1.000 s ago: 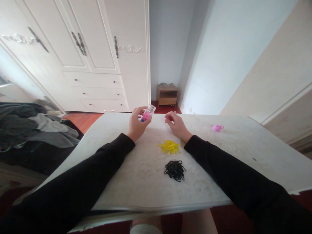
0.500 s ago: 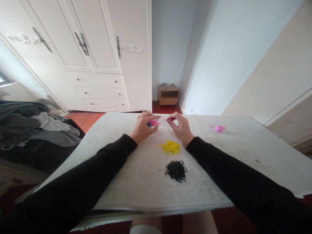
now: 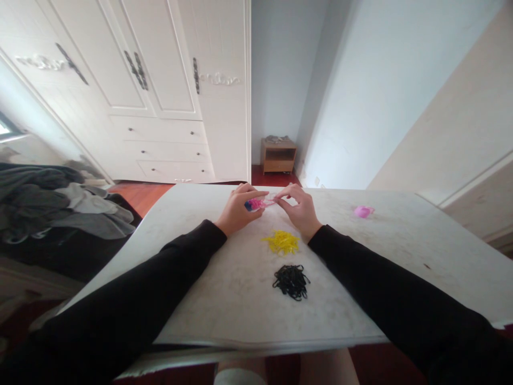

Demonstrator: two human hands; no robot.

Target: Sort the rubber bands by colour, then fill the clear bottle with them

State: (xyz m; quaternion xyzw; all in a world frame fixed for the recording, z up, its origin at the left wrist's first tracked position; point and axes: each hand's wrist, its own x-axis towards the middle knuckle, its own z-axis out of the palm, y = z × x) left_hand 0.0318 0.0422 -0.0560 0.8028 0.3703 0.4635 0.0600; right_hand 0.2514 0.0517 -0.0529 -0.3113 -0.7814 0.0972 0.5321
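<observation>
At the far edge of the table, my left hand (image 3: 237, 210) curls around a bundle of pink bands (image 3: 257, 205) with a dark blue patch at its left end. Its thumb and forefinger lie along either side; whether a clear wrapper surrounds the bundle is too small to tell. My right hand (image 3: 297, 206) faces it, thumb and forefinger pinched on a thin pink band (image 3: 271, 201) that stretches across from the bundle. Nearer to me lies a loose pile of yellow rubber bands (image 3: 282, 242), and below that a pile of black rubber bands (image 3: 292, 282).
A small pink object (image 3: 363, 212) sits on the white table (image 3: 224, 299) to the right. Dark and grey clothes (image 3: 60, 208) are heaped left of the table. Beyond it stand a white wardrobe (image 3: 168, 144) and a small wooden nightstand (image 3: 279, 156).
The pink band between my hands now shows as a stretched strand, with my right fingertips pinching its end. My hands stay nearly in place; the whole view has shifted slightly.
</observation>
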